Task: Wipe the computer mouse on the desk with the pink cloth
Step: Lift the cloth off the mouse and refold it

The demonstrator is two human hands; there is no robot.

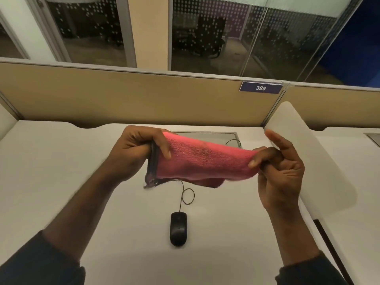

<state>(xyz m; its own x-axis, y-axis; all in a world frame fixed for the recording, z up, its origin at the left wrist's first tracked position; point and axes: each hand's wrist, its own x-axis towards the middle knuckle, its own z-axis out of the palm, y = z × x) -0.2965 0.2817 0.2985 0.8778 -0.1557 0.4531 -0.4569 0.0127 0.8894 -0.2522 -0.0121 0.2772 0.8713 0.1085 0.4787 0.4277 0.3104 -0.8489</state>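
Observation:
A pink cloth (pixel 203 161) with a dark hem is stretched in the air between both hands, above the white desk (pixel 51 171). My left hand (pixel 135 151) grips its dark-edged left end. My right hand (pixel 281 171) pinches the right end between thumb and fingers, index finger raised. Below the cloth, a black wired computer mouse (pixel 178 228) lies on the desk, untouched. Its thin black cable (pixel 186 195) loops up behind the cloth.
A tan partition (pixel 123 95) with a blue "386" plate (pixel 260 88) closes the desk's far side. A white divider panel (pixel 304 153) stands at the right. A grey cable hatch (pixel 216 134) is set into the desk behind the cloth. Glass office walls lie beyond.

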